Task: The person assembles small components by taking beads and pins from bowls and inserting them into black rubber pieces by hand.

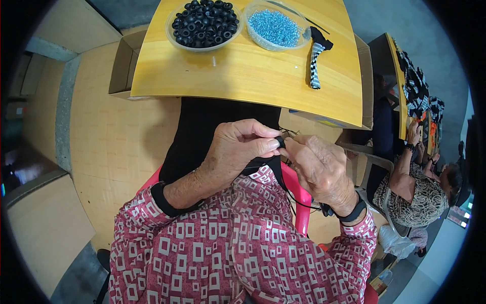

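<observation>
Above my lap, both hands meet at a small black rubber piece (pixel 280 142), much like those in the bowl on the table. My left hand (pixel 238 144) pinches it between thumb and fingertips. The fingers of my right hand (pixel 319 164) are closed at its other side; whether they hold something thin as well is hidden. On the table, a clear bowl (pixel 168 28) is heaped with black ring-shaped rubber pieces (pixel 205 23). Beside it, a second clear bowl (pixel 309 36) holds tiny blue beads (pixel 276 28).
A black-and-white patterned fabric strip (pixel 315 63) lies on the yellow table (pixel 243 73), near a thin dark stick (pixel 318 25). Cardboard boxes (pixel 124 66) flank the table. At the right, another person (pixel 415 197) works at a table with patterned fabric pieces (pixel 412 83).
</observation>
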A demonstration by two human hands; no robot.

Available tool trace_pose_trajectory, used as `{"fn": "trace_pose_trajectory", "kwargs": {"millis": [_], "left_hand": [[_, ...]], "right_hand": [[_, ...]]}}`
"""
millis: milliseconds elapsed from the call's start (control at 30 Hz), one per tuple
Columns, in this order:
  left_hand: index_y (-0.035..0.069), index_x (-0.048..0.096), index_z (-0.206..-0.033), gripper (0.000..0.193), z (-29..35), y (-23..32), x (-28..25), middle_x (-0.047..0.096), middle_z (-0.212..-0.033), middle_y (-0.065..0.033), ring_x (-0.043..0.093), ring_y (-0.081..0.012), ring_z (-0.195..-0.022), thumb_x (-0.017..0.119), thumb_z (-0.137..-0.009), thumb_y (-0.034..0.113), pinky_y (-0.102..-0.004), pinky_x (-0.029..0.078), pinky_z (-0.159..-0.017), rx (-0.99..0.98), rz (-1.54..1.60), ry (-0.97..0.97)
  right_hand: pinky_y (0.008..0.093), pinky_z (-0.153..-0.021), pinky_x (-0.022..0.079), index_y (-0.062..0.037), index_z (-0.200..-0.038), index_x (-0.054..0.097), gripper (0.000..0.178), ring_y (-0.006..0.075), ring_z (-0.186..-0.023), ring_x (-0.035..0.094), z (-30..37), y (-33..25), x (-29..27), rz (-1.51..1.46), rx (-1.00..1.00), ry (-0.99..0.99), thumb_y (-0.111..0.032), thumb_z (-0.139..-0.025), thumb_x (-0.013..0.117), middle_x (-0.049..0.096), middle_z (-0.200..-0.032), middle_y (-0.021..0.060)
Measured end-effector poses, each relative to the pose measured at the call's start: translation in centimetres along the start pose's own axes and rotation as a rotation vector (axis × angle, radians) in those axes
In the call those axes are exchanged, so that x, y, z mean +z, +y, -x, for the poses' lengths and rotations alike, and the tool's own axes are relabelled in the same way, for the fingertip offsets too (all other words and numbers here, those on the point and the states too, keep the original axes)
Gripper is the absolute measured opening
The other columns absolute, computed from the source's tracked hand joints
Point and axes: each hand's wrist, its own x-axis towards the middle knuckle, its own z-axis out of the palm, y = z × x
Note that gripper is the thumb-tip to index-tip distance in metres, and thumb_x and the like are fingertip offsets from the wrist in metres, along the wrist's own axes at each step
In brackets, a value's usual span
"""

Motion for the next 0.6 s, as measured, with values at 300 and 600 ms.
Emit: {"fn": "trace_pose_trajectory", "kwargs": {"millis": [300,600], "left_hand": [[-0.004,0.065,-0.098,0.015,0.0,0.1,0.0,0.066,-0.089,-0.0106,0.067,-0.0153,-0.081,0.066,-0.085,0.003,-0.0246,0.055,-0.077,-0.067,0.093,0.003],[-0.005,0.065,-0.095,0.012,-0.3,-0.2,-0.8,0.067,-0.083,-0.0082,0.066,-0.0117,-0.08,0.065,-0.085,0.002,-0.0228,0.054,-0.076,-0.028,-0.192,-0.072]], "right_hand": [[0.0318,-0.057,0.052,0.0009,-0.088,0.059,0.023,0.0241,-0.069,0.061,-0.6,1.0,-0.1,-0.064,-0.054,-0.09,0.001,-0.066,0.065,0.055,-0.079,0.0102],[0.0321,-0.055,0.052,0.0013,-0.086,0.059,0.019,0.0233,-0.067,0.059,-0.6,2.4,0.2,-0.185,-0.127,-0.189,0.001,-0.067,0.065,0.052,-0.075,0.0085]]}}
